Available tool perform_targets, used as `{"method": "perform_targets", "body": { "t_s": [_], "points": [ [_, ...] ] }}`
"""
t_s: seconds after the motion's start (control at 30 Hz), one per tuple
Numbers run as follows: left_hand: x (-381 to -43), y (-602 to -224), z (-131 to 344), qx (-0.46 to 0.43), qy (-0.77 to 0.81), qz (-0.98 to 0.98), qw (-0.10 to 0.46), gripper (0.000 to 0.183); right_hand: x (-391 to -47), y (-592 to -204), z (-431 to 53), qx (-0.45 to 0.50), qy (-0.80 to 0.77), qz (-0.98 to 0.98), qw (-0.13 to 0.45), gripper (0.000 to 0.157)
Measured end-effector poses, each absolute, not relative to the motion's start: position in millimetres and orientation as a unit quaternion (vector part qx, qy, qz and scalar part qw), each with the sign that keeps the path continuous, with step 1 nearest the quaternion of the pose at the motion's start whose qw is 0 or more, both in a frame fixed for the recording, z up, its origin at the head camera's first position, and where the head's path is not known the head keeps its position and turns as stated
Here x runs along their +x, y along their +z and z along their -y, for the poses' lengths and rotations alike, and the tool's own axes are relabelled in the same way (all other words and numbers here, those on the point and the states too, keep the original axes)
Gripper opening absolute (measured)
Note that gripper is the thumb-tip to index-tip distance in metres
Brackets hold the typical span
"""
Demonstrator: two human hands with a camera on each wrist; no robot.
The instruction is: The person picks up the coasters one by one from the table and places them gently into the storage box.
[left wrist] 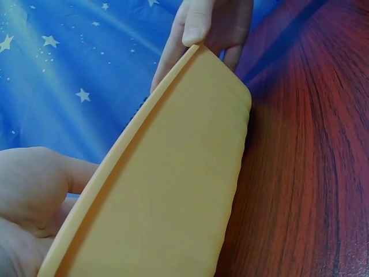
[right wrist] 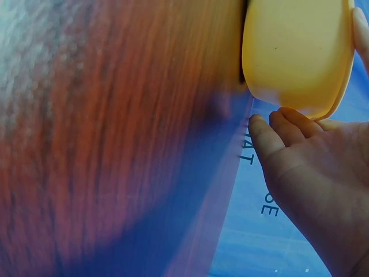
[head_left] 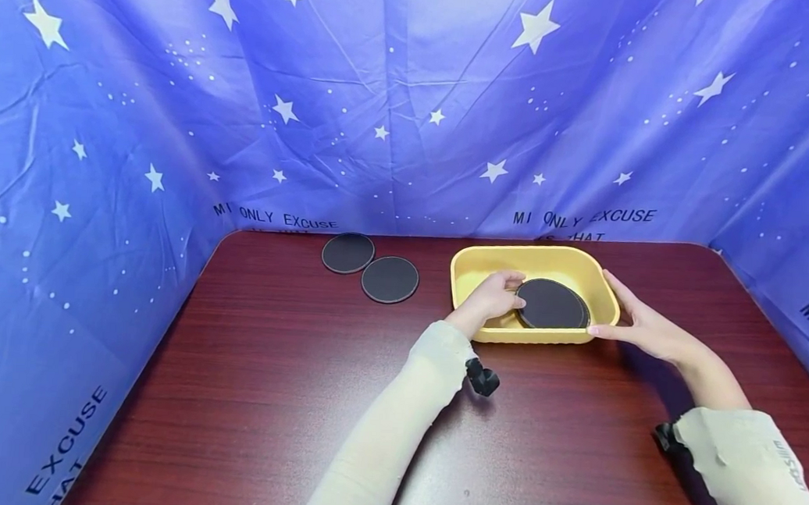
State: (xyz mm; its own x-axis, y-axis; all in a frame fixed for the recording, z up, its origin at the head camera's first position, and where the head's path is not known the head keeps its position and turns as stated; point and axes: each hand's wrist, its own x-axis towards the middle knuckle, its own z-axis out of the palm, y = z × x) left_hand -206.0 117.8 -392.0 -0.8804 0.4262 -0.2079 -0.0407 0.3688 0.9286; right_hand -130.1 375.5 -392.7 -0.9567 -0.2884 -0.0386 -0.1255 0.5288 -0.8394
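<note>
A yellow plastic basin (head_left: 532, 337) stands toward the back right of the table. Inside it lie round black coasters (head_left: 553, 304), one over another, with a thin stitched line round the rim. My left hand (head_left: 491, 296) reaches over the basin's front wall and holds the coasters' left edge between thumb and fingers. In the left wrist view the basin wall (left wrist: 167, 167) hides those fingertips. My right hand (head_left: 646, 324) grips the basin's right end, thumb on the front rim and fingers along the outer side; the right wrist view shows these fingers (right wrist: 271, 135) against it.
Two more black coasters lie on the table left of the basin, one farther back (head_left: 348, 253) and one nearer (head_left: 390, 280), edges almost touching. Dark red wood-grain makes up the tabletop (head_left: 297, 378). A blue curtain (head_left: 388, 87) with white stars rises behind and at both sides.
</note>
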Motion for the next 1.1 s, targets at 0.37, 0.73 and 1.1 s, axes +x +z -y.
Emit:
{"method": "perform_targets", "body": {
  "t_s": [0.37,0.73,1.1],
  "points": [
    [-204.7,-392.2,-115.9,0.123,0.585,-0.762,0.25,0.05,-129.5,-393.1,-375.8,-0.119,-0.467,-0.872,0.088,0.1],
    [-204.8,-388.9,-114.2,0.116,0.616,-0.74,0.245,0.045,-129.9,-390.0,-376.3,-0.104,-0.46,-0.876,0.102,0.1],
    [-204.9,-390.3,-115.6,0.11,0.637,-0.724,0.242,0.045,-129.6,-389.6,-376.4,-0.096,-0.458,-0.877,0.108,0.101]
  ]
}}
